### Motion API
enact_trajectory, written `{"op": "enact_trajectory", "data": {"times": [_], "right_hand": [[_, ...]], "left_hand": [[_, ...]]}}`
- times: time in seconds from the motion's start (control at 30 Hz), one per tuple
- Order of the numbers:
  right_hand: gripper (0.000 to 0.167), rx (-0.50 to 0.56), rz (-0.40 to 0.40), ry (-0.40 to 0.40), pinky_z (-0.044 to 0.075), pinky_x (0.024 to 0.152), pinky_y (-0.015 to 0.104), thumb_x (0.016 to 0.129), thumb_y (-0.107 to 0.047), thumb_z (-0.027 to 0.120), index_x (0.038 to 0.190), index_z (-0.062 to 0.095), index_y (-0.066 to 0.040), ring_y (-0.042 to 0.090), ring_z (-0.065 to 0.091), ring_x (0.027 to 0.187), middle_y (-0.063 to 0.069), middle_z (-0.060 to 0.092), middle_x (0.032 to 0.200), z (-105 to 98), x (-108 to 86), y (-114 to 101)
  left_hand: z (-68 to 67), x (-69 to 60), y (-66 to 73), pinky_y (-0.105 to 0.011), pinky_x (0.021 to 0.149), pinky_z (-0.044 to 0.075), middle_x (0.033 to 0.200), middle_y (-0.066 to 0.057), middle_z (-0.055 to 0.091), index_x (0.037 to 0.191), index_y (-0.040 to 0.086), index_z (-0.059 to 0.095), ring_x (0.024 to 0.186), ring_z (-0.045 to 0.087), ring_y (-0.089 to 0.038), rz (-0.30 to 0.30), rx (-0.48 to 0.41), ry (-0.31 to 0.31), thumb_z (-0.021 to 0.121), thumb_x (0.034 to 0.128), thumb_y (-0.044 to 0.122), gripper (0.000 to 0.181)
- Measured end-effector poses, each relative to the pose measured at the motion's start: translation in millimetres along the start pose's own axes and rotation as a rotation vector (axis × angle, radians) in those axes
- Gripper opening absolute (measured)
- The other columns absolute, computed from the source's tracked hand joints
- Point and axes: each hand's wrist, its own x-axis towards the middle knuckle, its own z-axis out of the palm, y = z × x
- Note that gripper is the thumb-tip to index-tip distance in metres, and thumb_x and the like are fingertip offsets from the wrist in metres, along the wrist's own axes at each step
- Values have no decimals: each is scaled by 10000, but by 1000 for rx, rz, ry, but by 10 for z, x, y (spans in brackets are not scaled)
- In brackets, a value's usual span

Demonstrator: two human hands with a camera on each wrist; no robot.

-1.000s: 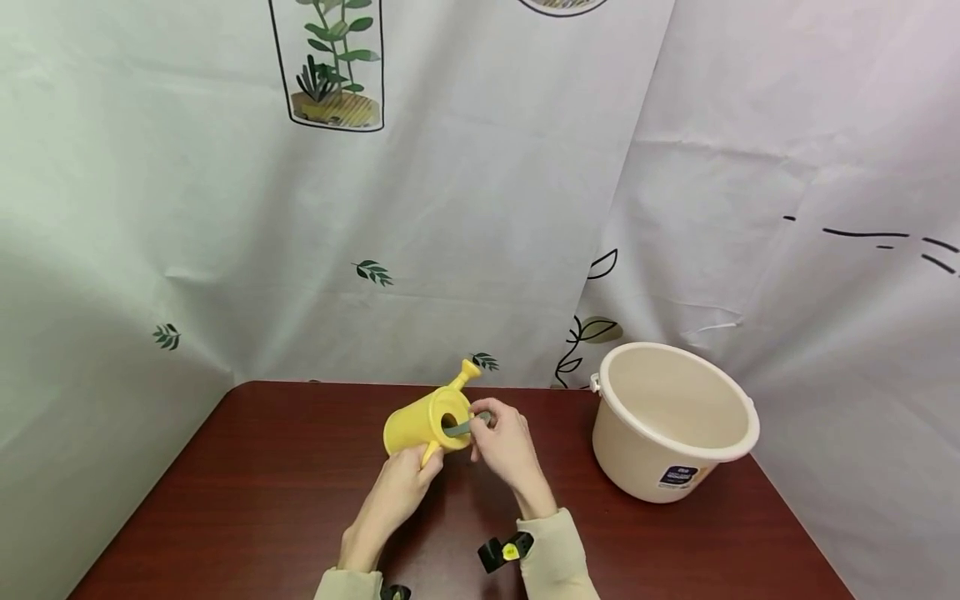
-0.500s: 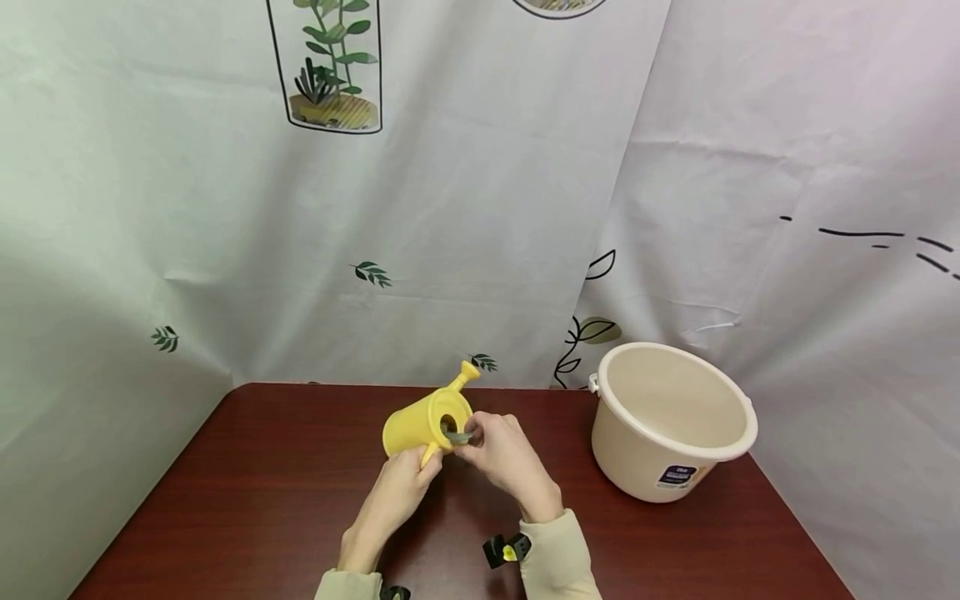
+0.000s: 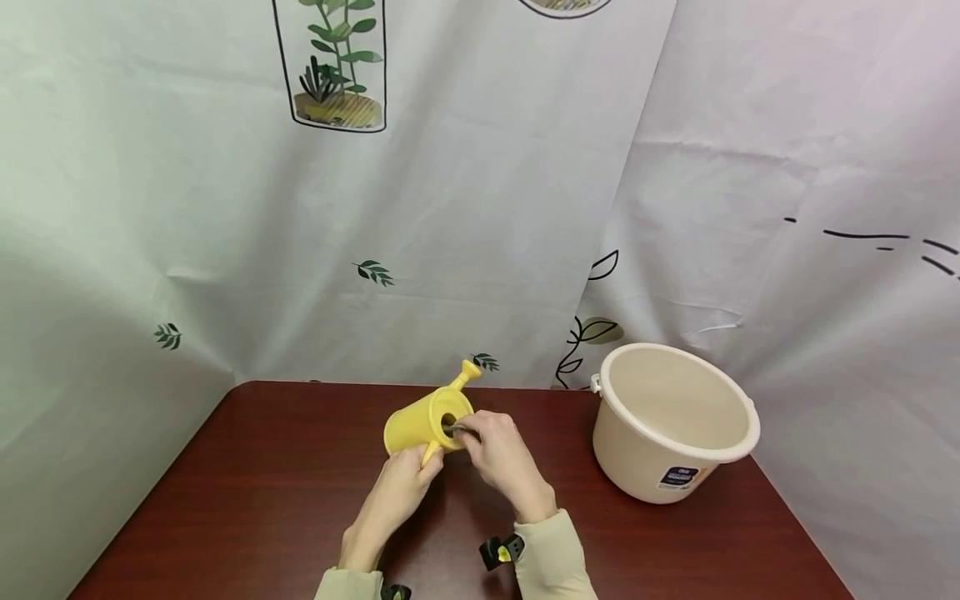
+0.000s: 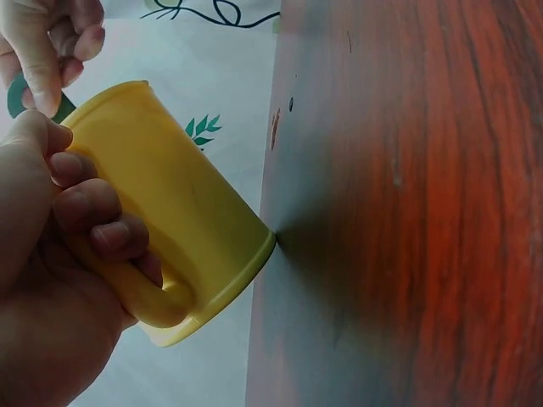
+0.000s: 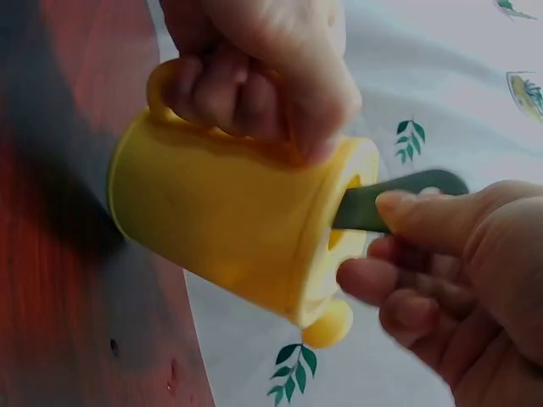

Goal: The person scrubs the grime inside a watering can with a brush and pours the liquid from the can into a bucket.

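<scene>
At lower centre of the head view, your left hand (image 3: 402, 485) grips a tilted yellow watering can (image 3: 411, 426) by its handle (image 4: 151, 298). Your right hand (image 3: 501, 454) pinches a green strip (image 5: 416, 181), apparently midway through the work: partly inside the can, outer end outside.

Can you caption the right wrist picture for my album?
Left hand grips the yellow watering can while the right hand pinches a flat green object sticking out of it.

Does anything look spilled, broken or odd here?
The yellow watering can, its handle gripped by the left hand, is tilted, and the right hand holds a green object poking into its opening, where you'd expect water. I see no spill or damage.
</scene>
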Motion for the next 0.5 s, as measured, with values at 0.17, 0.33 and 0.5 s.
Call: {"op": "enact_trajectory", "data": {"times": [0.17, 0.33, 0.5], "right_hand": [[109, 83, -153, 62, 476, 659, 176, 849, -6, 731, 945, 750, -53, 68, 584, 728, -9, 666, 850, -35, -11, 75], [146, 81, -222, 119, 465, 657, 161, 828, 22, 740, 956, 748, -47, 60, 574, 723, -17, 651, 845, -97, -13, 95], [134, 52, -239, 159, 467, 663, 159, 848, 9, 723, 962, 738, -60, 57, 572, 726, -28, 646, 848, -95, -18, 124]], "left_hand": [[-6, -6, 0, -220, 481, 268, 555, 101, 304, 626, 153, 404, 476, 265, -44, 2, -1, 13, 533, 998, 220, 399], [-11, -10, -5, -222, 479, 275, 555, 103, 315, 628, 156, 409, 476, 278, -42, -1, -7, 21, 535, 1000, 221, 398], [-16, -8, -13, -221, 474, 280, 549, 100, 322, 623, 156, 415, 469, 291, -42, -9, -26, 25, 536, 1000, 215, 400]]}}
